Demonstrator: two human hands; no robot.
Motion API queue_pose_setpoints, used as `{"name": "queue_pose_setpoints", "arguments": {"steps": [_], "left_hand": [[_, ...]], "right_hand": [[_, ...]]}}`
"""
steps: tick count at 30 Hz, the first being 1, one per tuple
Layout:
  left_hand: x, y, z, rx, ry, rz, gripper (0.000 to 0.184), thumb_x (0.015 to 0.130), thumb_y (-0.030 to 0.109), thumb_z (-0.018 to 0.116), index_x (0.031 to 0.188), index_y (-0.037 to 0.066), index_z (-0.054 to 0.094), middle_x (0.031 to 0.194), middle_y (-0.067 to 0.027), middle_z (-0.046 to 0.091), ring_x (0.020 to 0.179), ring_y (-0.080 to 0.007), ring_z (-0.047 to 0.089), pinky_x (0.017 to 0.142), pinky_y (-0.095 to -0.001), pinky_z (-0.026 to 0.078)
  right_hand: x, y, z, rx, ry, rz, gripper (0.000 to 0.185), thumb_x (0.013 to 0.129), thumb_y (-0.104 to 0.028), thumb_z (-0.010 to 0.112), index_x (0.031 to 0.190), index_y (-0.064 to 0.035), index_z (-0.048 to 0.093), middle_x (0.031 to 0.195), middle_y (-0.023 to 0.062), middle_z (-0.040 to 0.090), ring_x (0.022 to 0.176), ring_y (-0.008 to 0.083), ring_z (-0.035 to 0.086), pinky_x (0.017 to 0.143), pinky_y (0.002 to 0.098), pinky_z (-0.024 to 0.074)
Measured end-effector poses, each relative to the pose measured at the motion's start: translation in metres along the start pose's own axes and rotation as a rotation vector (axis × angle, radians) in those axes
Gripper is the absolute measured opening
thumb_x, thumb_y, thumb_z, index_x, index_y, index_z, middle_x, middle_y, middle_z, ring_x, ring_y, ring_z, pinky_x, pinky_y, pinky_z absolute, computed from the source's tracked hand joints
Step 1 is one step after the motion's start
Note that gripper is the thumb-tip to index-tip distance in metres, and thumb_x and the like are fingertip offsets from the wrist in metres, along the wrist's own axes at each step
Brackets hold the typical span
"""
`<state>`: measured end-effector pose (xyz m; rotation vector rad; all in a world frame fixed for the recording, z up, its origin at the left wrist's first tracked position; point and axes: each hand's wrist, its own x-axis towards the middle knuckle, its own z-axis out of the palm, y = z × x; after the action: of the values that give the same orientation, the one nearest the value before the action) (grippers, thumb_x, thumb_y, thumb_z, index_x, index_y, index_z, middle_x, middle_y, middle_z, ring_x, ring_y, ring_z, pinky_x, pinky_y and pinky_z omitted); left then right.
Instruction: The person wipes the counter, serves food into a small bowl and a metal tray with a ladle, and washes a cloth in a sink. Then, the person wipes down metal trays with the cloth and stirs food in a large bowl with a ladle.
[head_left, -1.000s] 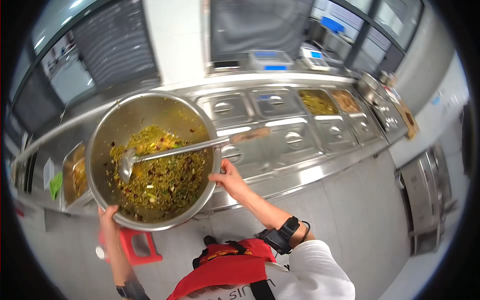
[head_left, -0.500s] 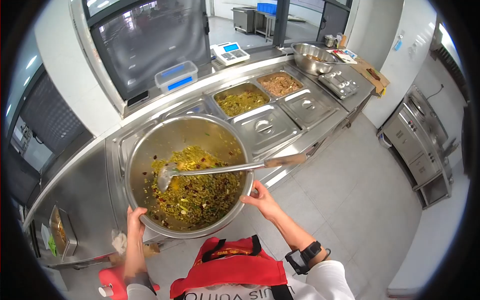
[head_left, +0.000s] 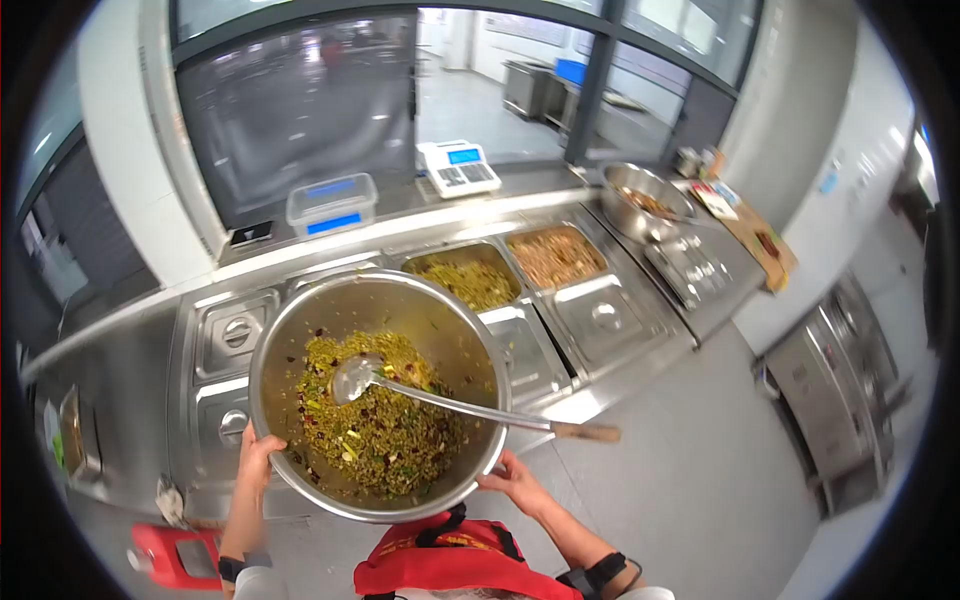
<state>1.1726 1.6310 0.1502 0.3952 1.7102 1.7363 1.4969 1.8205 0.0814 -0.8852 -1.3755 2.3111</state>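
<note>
A large steel mixing bowl (head_left: 440, 310) is held up between my two hands, over the front edge of the steel counter. Inside lies a heap of chopped green food (head_left: 385, 440) flecked with dark red bits. A ladle (head_left: 450, 403) rests in the bowl, its scoop on the food and its wooden handle sticking out past the right rim. My left hand (head_left: 258, 455) grips the rim at the lower left. At the lower right, my right hand (head_left: 515, 478) holds the rim, thumb on top. The fingers under the bowl are hidden.
Behind the bowl, a pan of green food (head_left: 465, 278) and a pan of pinkish minced food (head_left: 556, 256) sit in the counter beside lidded pans (head_left: 608, 318). Along the back stand a scale (head_left: 458, 170) and a plastic box (head_left: 330, 205). Another steel bowl (head_left: 640, 205) is at right.
The bowl, in both hands, sits lower in view. The ladle has swung, its scoop further right in the bowl. The camera's view has shifted, showing more of the windows.
</note>
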Motion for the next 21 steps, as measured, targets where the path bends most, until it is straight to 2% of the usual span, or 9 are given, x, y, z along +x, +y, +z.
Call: {"name": "queue_pose_setpoints", "arguments": {"steps": [6,9,10,12,14,16,17,18,21], "left_hand": [[-0.02,-0.04,0.001,0.0,0.156,0.139,0.055,0.051,-0.005,0.048,0.105,0.001,0.046,0.086,-0.007,0.054,0.076,-0.017,0.052,0.066,-0.025,0.041],[-0.051,-0.045,0.018,-0.003,0.302,0.115,0.053,0.052,-0.005,0.047,0.104,0.0,0.046,0.084,-0.0079,0.054,0.072,-0.0172,0.052,0.062,-0.026,0.042],[-0.062,-0.05,0.02,-0.008,0.348,0.107,0.052,0.052,-0.005,0.046,0.104,0.0,0.046,0.083,-0.0083,0.054,0.071,-0.017,0.051,0.062,-0.0258,0.042],[-0.075,-0.071,0.027,-0.038,0.456,0.102,0.051,0.053,-0.004,0.046,0.103,-0.001,0.045,0.082,-0.009,0.053,0.069,-0.0167,0.051,0.06,-0.0253,0.042],[-0.1,-0.065,0.055,0.003,0.561,0.098,0.048,0.055,-0.002,0.045,0.103,-0.001,0.045,0.076,-0.0073,0.051,0.063,-0.0149,0.048,0.055,-0.0236,0.04],[-0.12,-0.061,0.076,0.029,0.648,0.095,0.047,0.056,-0.002,0.046,0.102,-0.001,0.045,0.071,-0.005,0.049,0.059,-0.013,0.046,0.051,-0.0235,0.037],[-0.127,-0.058,0.091,0.004,0.707,0.093,0.046,0.056,-0.002,0.047,0.102,-0.001,0.045,0.07,-0.0049,0.049,0.06,-0.0131,0.046,0.051,-0.0234,0.038],[-0.134,-0.06,0.097,0.002,0.735,0.067,0.047,0.056,-0.002,0.048,0.103,-0.001,0.045,0.071,-0.0048,0.049,0.06,-0.0129,0.047,0.052,-0.0236,0.038],[-0.143,-0.071,0.116,-0.002,0.773,0.184,0.044,0.056,-0.001,0.047,0.1,-0.001,0.046,0.074,-0.0059,0.05,0.062,-0.0133,0.048,0.053,-0.0236,0.04]], "right_hand": [[0.045,0.017,-0.054,-0.059,-0.292,0.083,0.03,0.081,-0.017,0.052,0.106,-0.0044,0.044,0.101,0.0045,0.05,0.093,0.0158,0.05,0.079,0.0312,0.0434],[0.062,0.01,-0.088,-0.345,-0.499,0.124,0.026,0.082,-0.02,0.05,0.104,-0.0052,0.046,0.099,0.0032,0.052,0.091,0.0143,0.051,0.076,0.0288,0.0434],[0.058,-0.011,-0.087,-0.607,-0.579,0.126,0.024,0.083,-0.02,0.049,0.102,-0.0056,0.047,0.096,0.0056,0.053,0.091,0.0128,0.051,0.073,0.0261,0.043],[0.053,-0.073,-0.084,-1.013,-0.687,-0.154,0.022,0.079,-0.024,0.053,0.094,-0.0084,0.052,0.097,0.0075,0.054,0.083,0.0149,0.053,0.067,0.0278,0.0435],[0.063,-0.122,-0.077,-1.214,-0.496,-1.1,0.03,0.074,-0.024,0.056,0.1,-0.011,0.051,0.102,0.0105,0.051,0.09,0.0236,0.05,0.072,0.0342,0.0409],[0.081,-0.153,-0.077,-1.53,-0.497,-1.06,0.058,0.066,-0.031,0.061,0.118,-0.0169,0.04,0.112,0.014,0.041,0.104,0.0327,0.039,0.083,0.0419,0.0328],[0.095,-0.149,-0.088,-1.654,-0.556,-0.981,0.064,0.065,-0.031,0.061,0.122,-0.0191,0.035,0.111,0.0145,0.042,0.1,0.0325,0.041,0.081,0.0411,0.0341],[0.104,-0.146,-0.094,-1.726,-0.59,-1.07,0.065,0.067,-0.027,0.06,0.125,-0.0209,0.031,0.103,0.0134,0.046,0.093,0.0301,0.046,0.076,0.0393,0.0391],[0.124,-0.143,-0.094,-1.746,-0.772,-0.887,0.064,0.069,-0.019,0.058,0.126,-0.0222,0.027,0.092,0.0113,0.048,0.085,0.0269,0.051,0.068,0.0362,0.044]]}}
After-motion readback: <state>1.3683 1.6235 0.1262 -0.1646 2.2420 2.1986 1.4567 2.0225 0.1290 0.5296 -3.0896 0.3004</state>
